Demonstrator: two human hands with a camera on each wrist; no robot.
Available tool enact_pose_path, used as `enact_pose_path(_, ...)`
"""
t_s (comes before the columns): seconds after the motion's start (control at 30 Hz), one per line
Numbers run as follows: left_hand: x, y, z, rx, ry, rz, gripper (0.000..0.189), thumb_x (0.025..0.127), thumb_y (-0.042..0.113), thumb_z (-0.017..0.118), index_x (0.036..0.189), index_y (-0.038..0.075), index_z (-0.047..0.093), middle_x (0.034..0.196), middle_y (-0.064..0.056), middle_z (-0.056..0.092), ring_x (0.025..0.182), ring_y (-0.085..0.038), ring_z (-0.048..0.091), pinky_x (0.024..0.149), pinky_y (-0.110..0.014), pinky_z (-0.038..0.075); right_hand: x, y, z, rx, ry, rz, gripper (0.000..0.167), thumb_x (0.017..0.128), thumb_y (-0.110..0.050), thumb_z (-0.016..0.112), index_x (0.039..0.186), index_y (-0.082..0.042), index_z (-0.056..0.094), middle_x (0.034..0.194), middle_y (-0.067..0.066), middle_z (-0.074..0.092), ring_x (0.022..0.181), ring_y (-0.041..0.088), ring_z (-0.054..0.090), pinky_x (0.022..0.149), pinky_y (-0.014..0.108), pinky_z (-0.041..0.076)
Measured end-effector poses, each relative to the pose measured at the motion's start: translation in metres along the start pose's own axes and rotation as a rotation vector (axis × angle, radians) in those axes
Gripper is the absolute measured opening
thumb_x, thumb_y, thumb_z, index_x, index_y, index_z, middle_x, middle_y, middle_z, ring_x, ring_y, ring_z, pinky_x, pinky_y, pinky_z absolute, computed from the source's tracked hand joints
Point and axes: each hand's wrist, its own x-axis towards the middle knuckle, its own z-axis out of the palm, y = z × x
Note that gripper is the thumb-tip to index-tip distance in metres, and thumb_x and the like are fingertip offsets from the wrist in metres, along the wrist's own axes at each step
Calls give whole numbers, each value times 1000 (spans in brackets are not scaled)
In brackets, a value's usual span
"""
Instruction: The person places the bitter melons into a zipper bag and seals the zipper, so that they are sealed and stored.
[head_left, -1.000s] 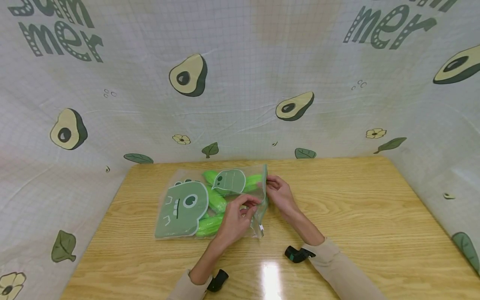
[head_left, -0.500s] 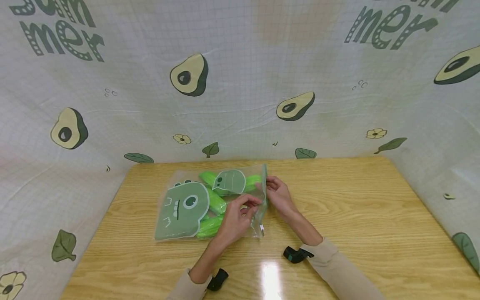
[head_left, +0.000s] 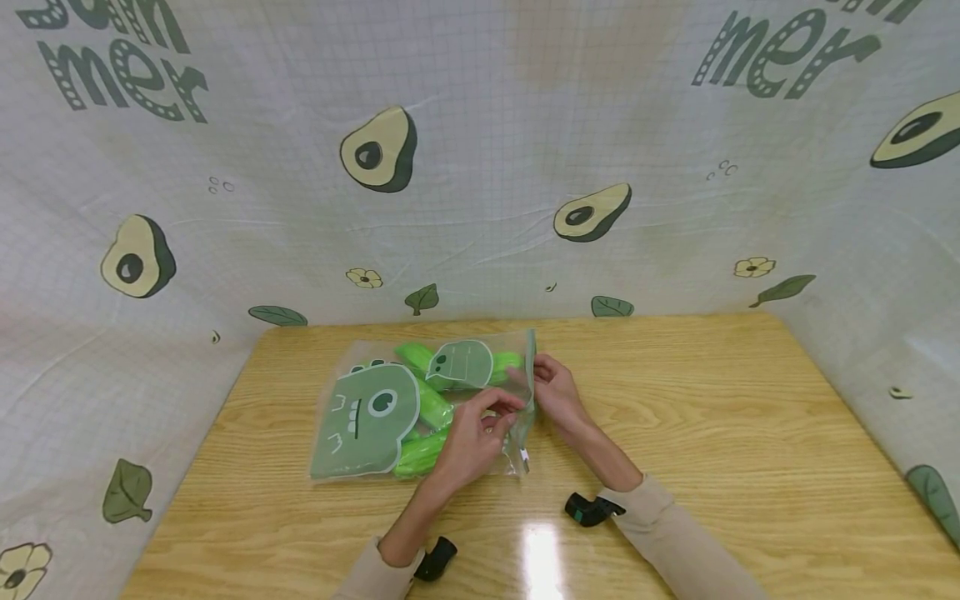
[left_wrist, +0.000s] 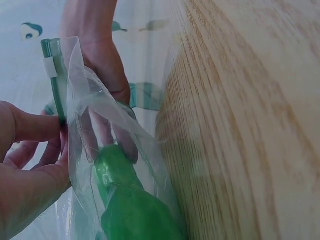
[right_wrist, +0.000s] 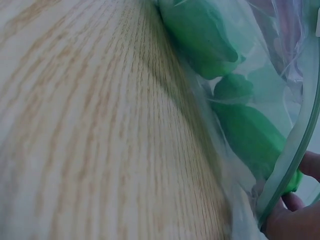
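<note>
A clear zip bag (head_left: 480, 404) lies on the table with its mouth towards the right. It has green cartoon monster prints and a green zip edge (right_wrist: 300, 145) with a white slider (left_wrist: 50, 67). Inside are several bright green, elongated, shiny things (head_left: 420, 454), whose exact kind I cannot tell. My left hand (head_left: 476, 433) pinches the near part of the zip edge between thumb and finger. Farther along that edge, my right hand (head_left: 558, 392) grips the far part of the mouth. Some of its fingers (left_wrist: 102, 130) show through the plastic beside a green piece.
The wooden table (head_left: 697, 417) extends on both sides of the bag. A pale cloth with avocado prints (head_left: 480, 150) hangs behind and along the sides. Each wrist carries a small black camera mount (head_left: 592, 508).
Inside the bag, the far green piece has shifted slightly left. My right forearm has edged a little left, while my left hand keeps its place on the zip edge.
</note>
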Motion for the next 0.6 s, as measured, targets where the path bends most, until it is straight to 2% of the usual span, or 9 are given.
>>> enact_pose_path(0.2, 0, 0, 0, 3, 2, 0, 18, 97, -8, 62, 108, 2, 71, 107, -9, 70, 101, -23, 65, 86, -32, 59, 0, 1, -1, -39, -14, -2, 33, 98, -20, 72, 121, 2, 63, 115, 13, 70, 103, 15, 62, 88, 24, 49)
enact_pose_path(0.6, 0, 0, 1, 8, 8, 2, 19, 96, -10, 62, 108, 2, 71, 107, -9, 70, 101, -23, 65, 86, -32, 59, -2, -2, -1, -70, -67, -13, 43, 100, -24, 70, 133, 2, 62, 134, 18, 61, 124, 27, 53, 101, 33, 45)
